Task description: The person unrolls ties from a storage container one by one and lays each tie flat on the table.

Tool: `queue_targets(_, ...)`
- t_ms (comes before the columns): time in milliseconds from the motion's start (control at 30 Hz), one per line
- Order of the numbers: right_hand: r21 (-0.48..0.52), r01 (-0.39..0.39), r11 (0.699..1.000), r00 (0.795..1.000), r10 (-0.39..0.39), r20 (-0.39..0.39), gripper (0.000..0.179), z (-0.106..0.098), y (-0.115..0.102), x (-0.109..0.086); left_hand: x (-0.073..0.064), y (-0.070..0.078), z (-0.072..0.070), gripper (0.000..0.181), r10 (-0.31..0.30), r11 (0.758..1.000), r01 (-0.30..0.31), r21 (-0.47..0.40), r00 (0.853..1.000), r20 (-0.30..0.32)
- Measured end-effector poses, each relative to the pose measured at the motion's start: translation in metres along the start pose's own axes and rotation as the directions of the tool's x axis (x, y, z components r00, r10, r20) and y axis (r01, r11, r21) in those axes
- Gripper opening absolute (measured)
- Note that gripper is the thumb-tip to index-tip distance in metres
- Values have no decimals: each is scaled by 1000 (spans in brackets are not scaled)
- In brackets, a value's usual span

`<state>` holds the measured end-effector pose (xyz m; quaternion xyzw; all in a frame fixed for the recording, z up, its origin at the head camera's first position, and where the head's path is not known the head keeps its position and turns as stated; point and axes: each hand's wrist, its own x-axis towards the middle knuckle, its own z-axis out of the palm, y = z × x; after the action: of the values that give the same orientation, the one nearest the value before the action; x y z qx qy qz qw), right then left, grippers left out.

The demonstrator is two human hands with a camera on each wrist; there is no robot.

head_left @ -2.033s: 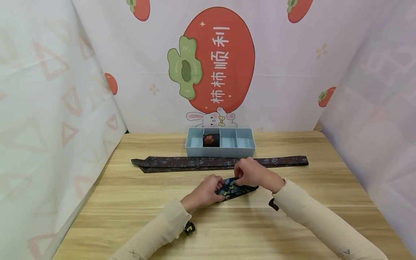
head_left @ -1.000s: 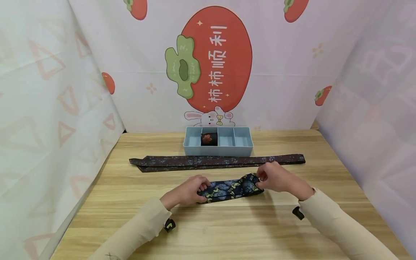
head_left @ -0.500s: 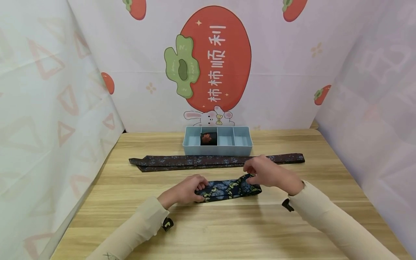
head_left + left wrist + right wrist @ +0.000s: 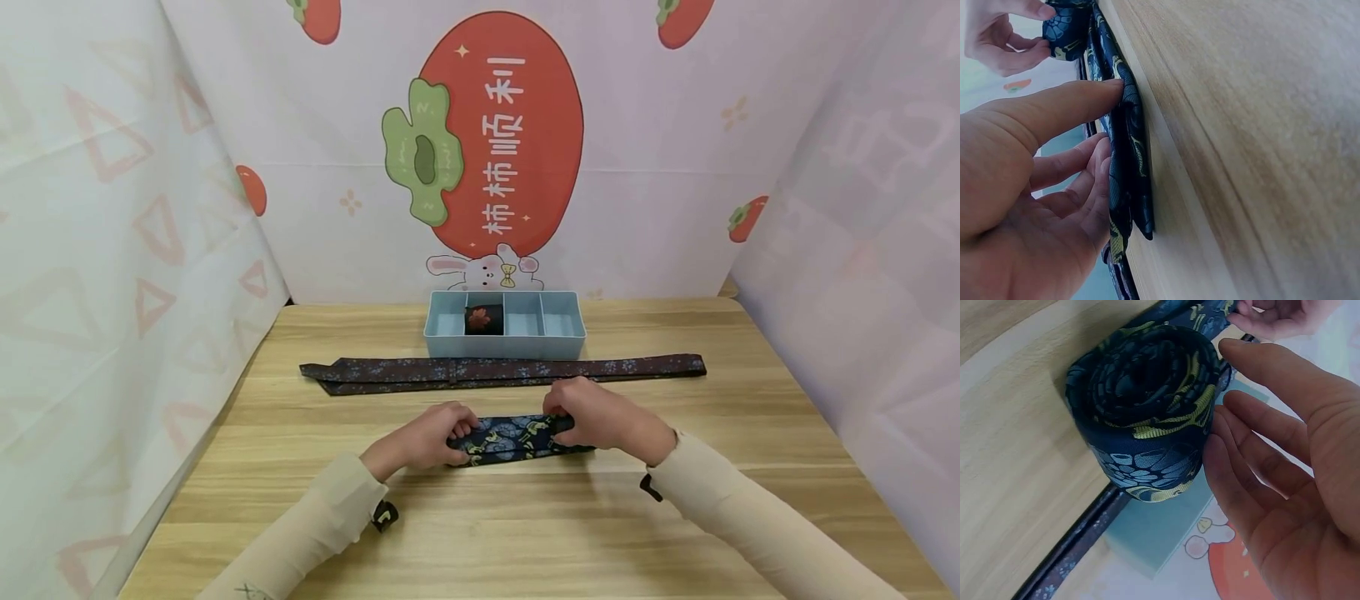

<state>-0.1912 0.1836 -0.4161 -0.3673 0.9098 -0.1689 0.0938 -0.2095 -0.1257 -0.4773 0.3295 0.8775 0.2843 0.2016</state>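
A dark blue necktie (image 4: pixel 510 437) with blue and yellow figures lies across the middle of the table, its right part wound into a thick roll (image 4: pixel 1147 465). My left hand (image 4: pixel 431 435) pinches the flat left part between the thumb on the near edge and fingertips at the far edge. Around the roll at the other end, my right hand (image 4: pixel 596 414) has its thumb and fingers curled, the fingertips touching its side. From the head view this hand covers most of the roll. In the right wrist view the spiral layers show at the roll's end.
Behind the hands, a long brown floral necktie (image 4: pixel 390 372) lies folded lengthwise. Just beyond it stands a light blue divided box (image 4: pixel 504 347), with a black roll bearing a red flower (image 4: pixel 483 320) in its second compartment from the left. A printed cloth (image 4: pixel 645 167) hangs behind the table.
The hands first spread apart along the blue necktie. Since then my right hand has moved left, loosened its fingers and closed on the roll again. My left hand has stayed nearly still lately.
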Motion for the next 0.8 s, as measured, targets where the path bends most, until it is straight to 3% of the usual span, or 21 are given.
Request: queue_targets(800, -3, -134, 991, 991, 134, -18, 27, -27, 33, -52, 2, -2, -2, 45, -4, 1000, 4, 7, 1000, 15)
